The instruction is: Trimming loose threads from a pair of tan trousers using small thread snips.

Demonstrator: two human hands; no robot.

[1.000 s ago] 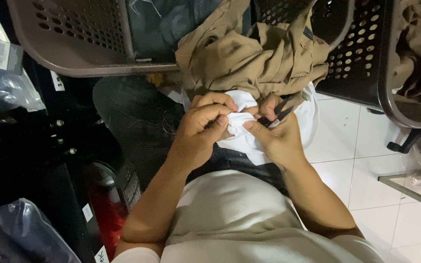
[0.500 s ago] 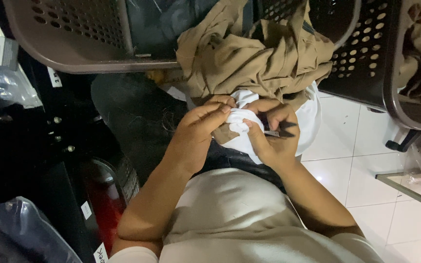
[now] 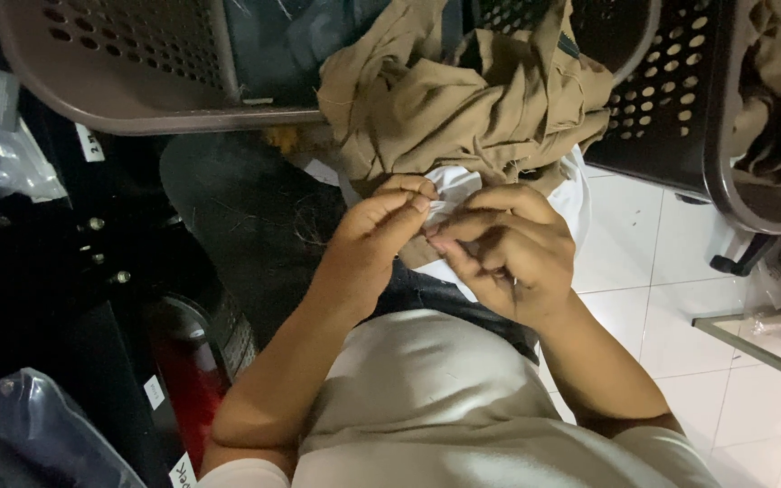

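My left hand [image 3: 374,233] and my right hand [image 3: 504,255] meet in front of my chest. Both pinch a small fold of white cloth [image 3: 456,186] between their fingertips. The white cloth also hangs down behind my right hand, over my lap. A crumpled tan garment [image 3: 463,99] lies just above the hands and spills out of a basket, partly covering the white cloth. My right hand's fingers are curled, and I cannot see anything else in it.
A grey-brown perforated laundry basket [image 3: 119,63] stands at the upper left. A black perforated basket [image 3: 671,108] is at the upper right, with another basket [image 3: 734,194] holding tan cloth beside it. Dark bagged items [image 3: 20,434] fill the left, and white floor tiles [image 3: 680,307] the right.
My hands have moved slightly up toward the tan garment and closed tighter together. The slim dark tool seen in my right hand earlier is no longer visible.
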